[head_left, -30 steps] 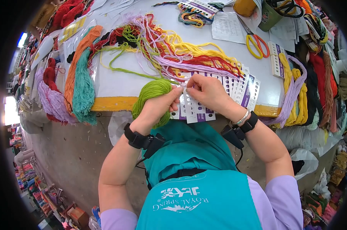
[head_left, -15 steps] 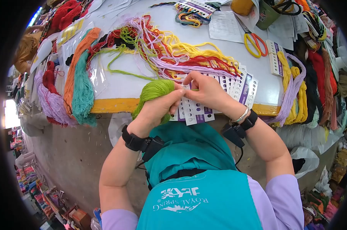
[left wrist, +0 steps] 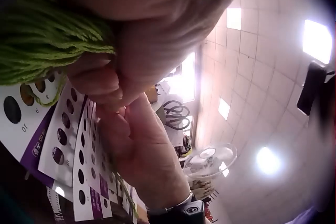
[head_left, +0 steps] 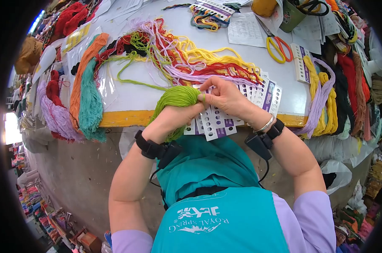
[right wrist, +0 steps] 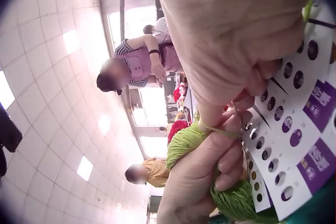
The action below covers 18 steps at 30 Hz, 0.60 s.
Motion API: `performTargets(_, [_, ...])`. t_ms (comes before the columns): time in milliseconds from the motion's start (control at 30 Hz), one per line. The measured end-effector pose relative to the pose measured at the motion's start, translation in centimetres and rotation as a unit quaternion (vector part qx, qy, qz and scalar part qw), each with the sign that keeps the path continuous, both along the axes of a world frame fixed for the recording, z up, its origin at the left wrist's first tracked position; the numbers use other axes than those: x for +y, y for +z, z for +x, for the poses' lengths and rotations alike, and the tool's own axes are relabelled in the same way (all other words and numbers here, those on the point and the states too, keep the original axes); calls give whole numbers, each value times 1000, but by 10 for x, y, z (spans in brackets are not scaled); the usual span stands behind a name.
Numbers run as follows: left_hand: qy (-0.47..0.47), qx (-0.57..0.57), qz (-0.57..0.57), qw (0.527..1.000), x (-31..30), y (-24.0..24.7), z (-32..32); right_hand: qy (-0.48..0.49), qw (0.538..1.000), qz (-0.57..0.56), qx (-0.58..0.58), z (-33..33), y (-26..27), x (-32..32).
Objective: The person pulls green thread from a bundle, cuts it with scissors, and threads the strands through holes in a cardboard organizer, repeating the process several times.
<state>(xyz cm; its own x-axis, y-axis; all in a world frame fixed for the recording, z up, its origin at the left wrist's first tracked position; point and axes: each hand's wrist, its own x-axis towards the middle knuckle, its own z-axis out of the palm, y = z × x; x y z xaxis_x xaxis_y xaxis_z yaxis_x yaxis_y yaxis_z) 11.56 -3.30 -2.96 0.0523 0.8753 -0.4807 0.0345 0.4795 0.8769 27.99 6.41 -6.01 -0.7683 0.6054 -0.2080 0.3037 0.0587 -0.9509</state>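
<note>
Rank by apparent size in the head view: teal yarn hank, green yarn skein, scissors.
1. Teal yarn hank.
2. Green yarn skein, partly hidden by the left hand.
3. Scissors, though farther from the camera.

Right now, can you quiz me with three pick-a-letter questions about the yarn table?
1. Where are the scissors? A) on the table, beyond the hands B) on the floor C) in a drawer
2. What colour is the yarn skein in the left hand? A) blue B) green C) black
3. What is the right hand doing? A) lying flat and open B) pinching a green strand C) waving in the air
Answers: 1 A, they lie on the white top. 2 B, bright green wool fills that grip. 3 B, its fingertips close on a thin thread over the punched cards.
</note>
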Motion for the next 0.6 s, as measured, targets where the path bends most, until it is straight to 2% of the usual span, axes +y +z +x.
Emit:
performTargets(100, [17,-160,-55,985,-1,9,-10,-17,1000,-2,7,-2,-1,-1])
performTargets(167, [59,-281,-120,950,-3,5,-25,-17,999,1,-29,-2,3,-2])
performTargets(267, [104,-301,-101,942,-18,13,-53,-11,998,-10,-60,-3,16,-4])
performTargets(333, [119,-372,-72,918,-31,16,-91,0,997,-4,-74,-2,19,-4])
performTargets(400, [249,-345,-33,904,-40,37,-128,17,996,20,-87,0,20,-2])
performTargets(467, [217,-393,17,893,-44,38,-193,19,994,36,-97,0,20,-2])
performTargets(533, [265,-413,22,871,-42,49,-233,22,993,43,-106,-2,21,-3])
performTargets(600, [297,-404,109,858,-34,52,-286,24,992,41,-117,-3,22,-2])
